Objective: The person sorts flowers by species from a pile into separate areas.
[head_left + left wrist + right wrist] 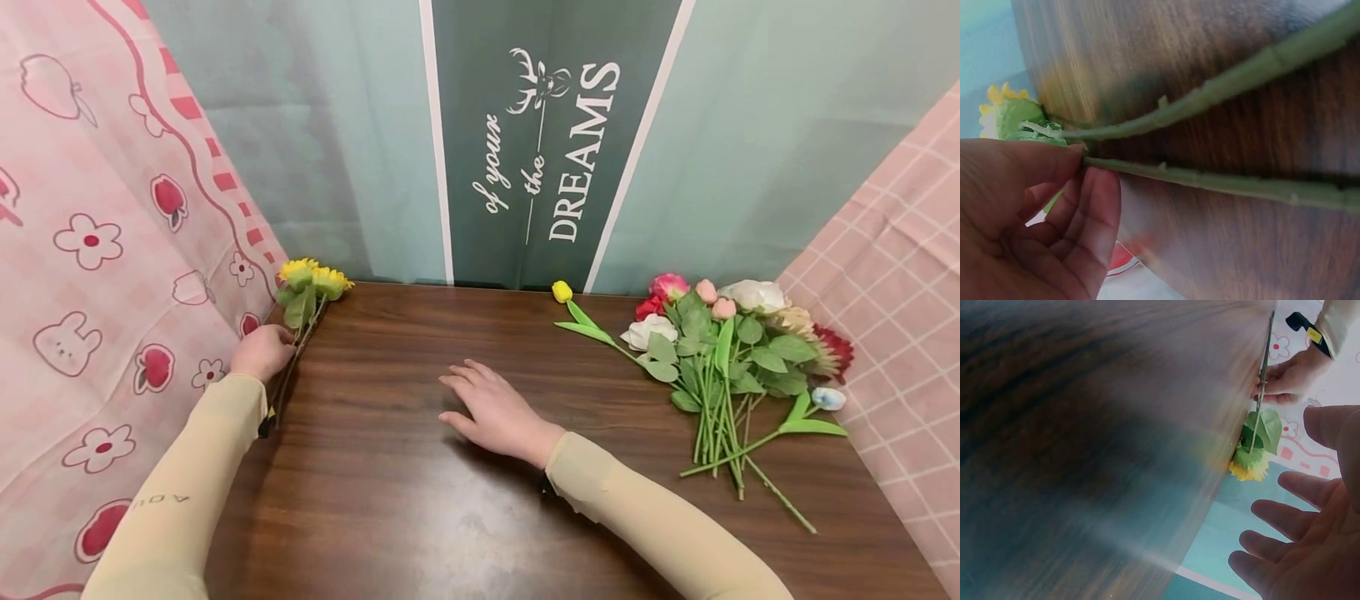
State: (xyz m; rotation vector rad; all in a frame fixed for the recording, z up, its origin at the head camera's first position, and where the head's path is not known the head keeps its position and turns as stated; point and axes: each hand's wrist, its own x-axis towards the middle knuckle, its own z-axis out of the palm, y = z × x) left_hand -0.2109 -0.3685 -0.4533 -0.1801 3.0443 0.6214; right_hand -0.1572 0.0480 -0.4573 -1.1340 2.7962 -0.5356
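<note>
Two yellow sunflowers (327,282) with green leaves lie at the back left corner of the table, their stems pointing toward the front. My left hand (262,352) is at those stems. In the left wrist view, thumb and forefinger pinch the lower stem (1222,181) close below the leaves, while the other stem (1210,94) runs alongside, outside the fingers. My right hand (498,412) hovers over the middle of the table with fingers spread and nothing in it. From the right wrist view, its fingers (1285,519) appear extended and apart.
On the right of the brown wooden table (390,500) lies a heap of artificial flowers (750,350), with a yellow tulip (562,291) at its left and a blue-white tulip (828,398) at its right. Printed cloths (360,125) hang around the back and sides.
</note>
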